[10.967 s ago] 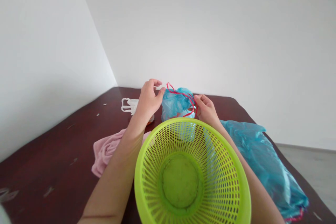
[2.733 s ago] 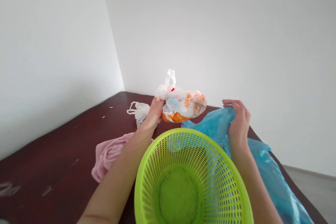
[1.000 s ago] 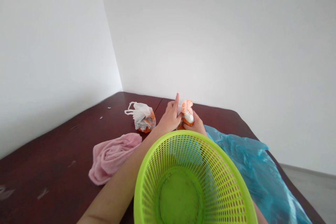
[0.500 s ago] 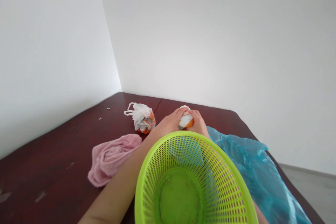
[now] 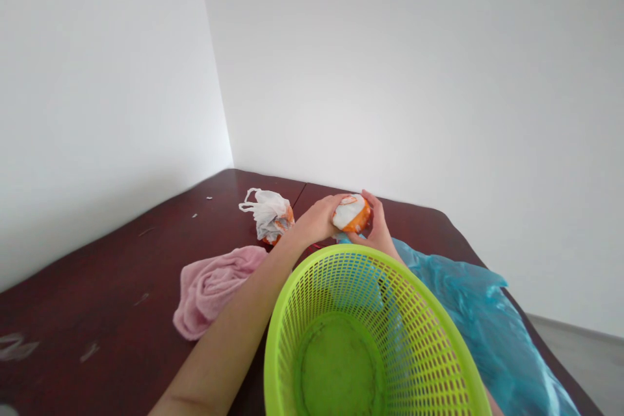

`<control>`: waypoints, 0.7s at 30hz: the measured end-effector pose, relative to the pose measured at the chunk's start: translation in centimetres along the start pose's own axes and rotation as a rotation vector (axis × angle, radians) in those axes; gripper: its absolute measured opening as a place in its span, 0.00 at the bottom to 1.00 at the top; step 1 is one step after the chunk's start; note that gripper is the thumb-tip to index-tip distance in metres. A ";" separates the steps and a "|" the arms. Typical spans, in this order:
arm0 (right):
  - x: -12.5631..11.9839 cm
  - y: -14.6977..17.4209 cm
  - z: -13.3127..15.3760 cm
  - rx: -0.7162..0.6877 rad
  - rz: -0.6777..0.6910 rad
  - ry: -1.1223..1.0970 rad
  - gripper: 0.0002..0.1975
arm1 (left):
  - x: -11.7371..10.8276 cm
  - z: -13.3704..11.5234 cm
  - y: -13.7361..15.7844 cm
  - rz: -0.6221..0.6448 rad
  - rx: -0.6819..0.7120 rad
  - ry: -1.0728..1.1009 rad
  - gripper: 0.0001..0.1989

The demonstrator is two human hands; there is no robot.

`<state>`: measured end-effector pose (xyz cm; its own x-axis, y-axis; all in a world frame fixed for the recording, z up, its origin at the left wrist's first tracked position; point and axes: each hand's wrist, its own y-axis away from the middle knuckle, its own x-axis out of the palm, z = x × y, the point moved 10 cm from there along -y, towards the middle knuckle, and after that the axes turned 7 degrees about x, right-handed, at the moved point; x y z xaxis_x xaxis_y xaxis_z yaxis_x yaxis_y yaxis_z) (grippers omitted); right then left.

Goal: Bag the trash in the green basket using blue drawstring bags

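Observation:
Beyond the far rim of a lime-green slotted plastic basket (image 5: 341,364), both hands hold one rounded white-and-orange plastic bundle (image 5: 351,213). My left hand (image 5: 319,218) is closed on its left side, with the fingers partly hidden. From the right, my right hand (image 5: 379,227) grips it between thumb and fingers. The basket stands tilted toward me between my forearms and hides much of the right one. A crumpled white-and-orange plastic bag (image 5: 271,216) with its handles up lies left of my left hand.
A folded pink towel (image 5: 217,286) lies left of my left forearm. Thin blue plastic sheeting or a bag (image 5: 487,318) spreads along the table's right side. Small scraps (image 5: 90,352) dot the dark red table (image 5: 121,312), which meets white walls at the back.
The bundle has turned and now shows more of its white and orange surface. My right hand has opened out around its right side. The view has shifted slightly.

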<state>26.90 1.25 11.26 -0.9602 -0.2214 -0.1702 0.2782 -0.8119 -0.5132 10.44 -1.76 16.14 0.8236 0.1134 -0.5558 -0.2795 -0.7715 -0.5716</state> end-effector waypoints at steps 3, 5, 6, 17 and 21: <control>-0.8 -0.2 -0.3 0.069 -0.015 0.100 0.62 | -3.6 1.6 0.2 -0.089 -0.048 -0.068 0.27; -1.8 -0.4 -0.9 0.158 -0.048 0.183 0.57 | -6.3 3.2 0.9 -0.183 -0.140 -0.146 0.20; -2.4 -0.5 -1.1 0.199 -0.076 0.199 0.52 | -7.4 3.9 1.2 -0.217 -0.176 -0.189 0.17; -5.7 -0.4 0.6 0.240 -0.270 0.240 0.37 | -2.5 9.7 3.4 0.063 -0.393 -0.740 0.47; -6.4 -0.3 1.8 0.217 -0.286 0.297 0.34 | 0.7 11.1 4.3 0.207 -0.468 -0.775 0.49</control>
<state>32.93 1.93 13.99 -0.9401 0.1666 -0.2975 -0.0387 -0.9190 -0.3925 4.38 1.97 6.63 0.1721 0.2020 -0.9642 -0.0178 -0.9780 -0.2080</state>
